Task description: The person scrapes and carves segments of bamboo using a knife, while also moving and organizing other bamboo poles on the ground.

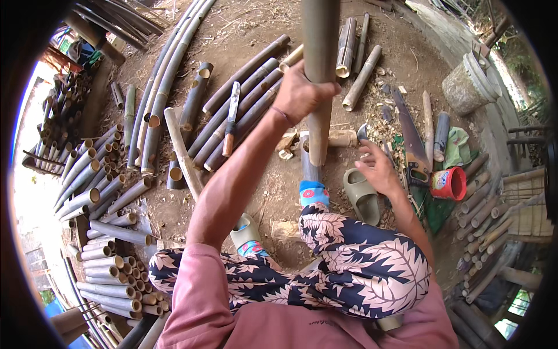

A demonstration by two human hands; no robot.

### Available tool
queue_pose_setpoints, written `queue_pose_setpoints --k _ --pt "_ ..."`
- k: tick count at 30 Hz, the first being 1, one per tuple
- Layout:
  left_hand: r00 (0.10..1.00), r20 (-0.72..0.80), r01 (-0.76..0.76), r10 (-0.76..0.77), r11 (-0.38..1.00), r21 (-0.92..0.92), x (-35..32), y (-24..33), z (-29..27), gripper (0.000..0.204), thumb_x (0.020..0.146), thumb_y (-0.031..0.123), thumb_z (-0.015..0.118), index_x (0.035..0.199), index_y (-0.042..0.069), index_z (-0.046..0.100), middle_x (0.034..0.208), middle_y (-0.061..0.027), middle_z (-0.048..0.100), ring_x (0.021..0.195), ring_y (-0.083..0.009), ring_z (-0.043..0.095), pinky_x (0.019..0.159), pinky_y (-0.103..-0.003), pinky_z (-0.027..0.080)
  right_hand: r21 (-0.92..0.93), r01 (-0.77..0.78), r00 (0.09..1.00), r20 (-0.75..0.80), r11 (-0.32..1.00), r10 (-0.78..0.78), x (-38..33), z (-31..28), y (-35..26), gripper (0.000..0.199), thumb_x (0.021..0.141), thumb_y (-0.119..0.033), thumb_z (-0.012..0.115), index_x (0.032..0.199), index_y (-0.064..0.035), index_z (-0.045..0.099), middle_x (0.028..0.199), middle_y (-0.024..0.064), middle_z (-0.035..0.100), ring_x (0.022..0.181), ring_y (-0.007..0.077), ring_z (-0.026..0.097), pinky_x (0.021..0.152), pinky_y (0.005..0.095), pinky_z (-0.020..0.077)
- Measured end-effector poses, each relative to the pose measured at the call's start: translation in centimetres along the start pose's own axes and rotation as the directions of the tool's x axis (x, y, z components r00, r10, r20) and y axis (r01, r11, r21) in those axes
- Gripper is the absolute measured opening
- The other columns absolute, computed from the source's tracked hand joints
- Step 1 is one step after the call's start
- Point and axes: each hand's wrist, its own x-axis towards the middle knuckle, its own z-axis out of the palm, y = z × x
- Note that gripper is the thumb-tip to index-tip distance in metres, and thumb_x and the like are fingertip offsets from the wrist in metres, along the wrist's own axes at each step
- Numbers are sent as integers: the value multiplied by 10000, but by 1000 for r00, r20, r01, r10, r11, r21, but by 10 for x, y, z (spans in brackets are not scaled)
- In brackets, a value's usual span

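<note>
My left hand (302, 95) is wrapped round a thick bamboo pole (322, 43) that runs out past the top edge. The pole's lower end comes down beside a short bamboo tube (311, 168), just ahead of my socked foot (314, 193). My right hand (381, 170) hovers above the ground with its fingers apart. A small curved blade (362, 131) lies just beyond those fingertips; its handle is not clear to me. Behind the pole's end sits a pale wood block (342, 138). An empty green sandal (361, 196) rests below my right hand.
A handsaw (411, 134) and a red tub (448, 184) are at the right, with a dirty white bucket (468, 84) beyond. A knife (232, 119) lies across bamboo tubes (247, 87). Stacked bamboo (107, 273) fills the left; more tubes (482, 209) are piled right. Shavings litter the dirt.
</note>
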Motion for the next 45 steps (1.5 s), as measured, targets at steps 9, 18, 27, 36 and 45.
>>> queue_pose_setpoints --k 9,18,27,36,45 --pt "990 13 -142 142 990 13 -6 -25 14 364 709 83 761 1033 26 605 917 -21 649 824 -108 603 760 -295 508 97 136 981 -150 986 -120 -17 -54 -57 539 914 -90 645 1411 -24 446 1231 137 602 999 183 624 856 312 523" --pt "969 193 -133 156 983 -129 -68 -39 18 523 644 58 770 1143 45 613 997 -71 685 957 -152 639 872 -320 513 78 752 650 -257 655 -715 -10 -87 -227 409 983 -100 527 1369 34 493 1226 132 624 1079 184 612 980 313 472" --pt "971 171 -150 168 982 -111 -59 -40 19 529 631 73 773 1134 47 611 959 -108 687 924 -163 651 842 -328 521 -357 784 574 107 508 -812 5 -109 -338 385 1014 -167 395 1290 30 579 1231 150 632 1123 221 596 1017 359 443" --pt "963 194 -201 186 978 63 -48 -33 17 528 621 116 781 1116 58 606 929 -115 691 883 -193 666 805 -342 527 -390 735 673 325 555 -664 36 -158 -330 566 981 -414 373 1324 4 539 1238 138 627 1173 234 585 1037 342 421" --pt "963 223 -161 150 986 32 -43 -46 12 538 614 135 786 1117 60 610 914 -119 693 871 -214 670 806 -351 528 -306 796 595 553 522 -583 50 -91 -344 543 942 -415 529 1235 34 616 1230 186 630 1117 283 612 1028 360 433"
